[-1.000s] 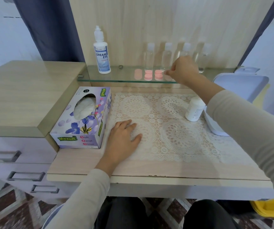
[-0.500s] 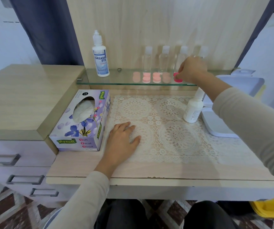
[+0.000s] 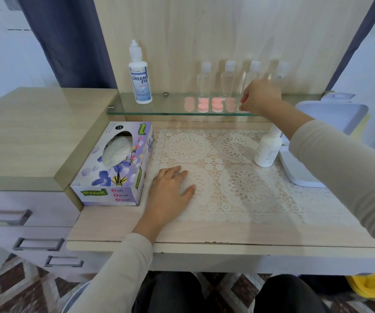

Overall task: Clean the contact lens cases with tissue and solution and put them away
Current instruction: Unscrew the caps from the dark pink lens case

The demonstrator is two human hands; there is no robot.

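Wooden desk [image 3: 204, 231], drawers [image 3: 24, 213], dark curtain [image 3: 69, 41].

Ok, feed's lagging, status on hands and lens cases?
Left hand flat on lace mat. Right hand at right end of pink lens cases on glass shelf, grip hidden. Clear bottles close behind.

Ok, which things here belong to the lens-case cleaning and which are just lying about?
Job: lens cases, tissue box, solution bottle, glass shelf.
Lying about: clear bottles, lace mat, white box; small white bottle unclear.
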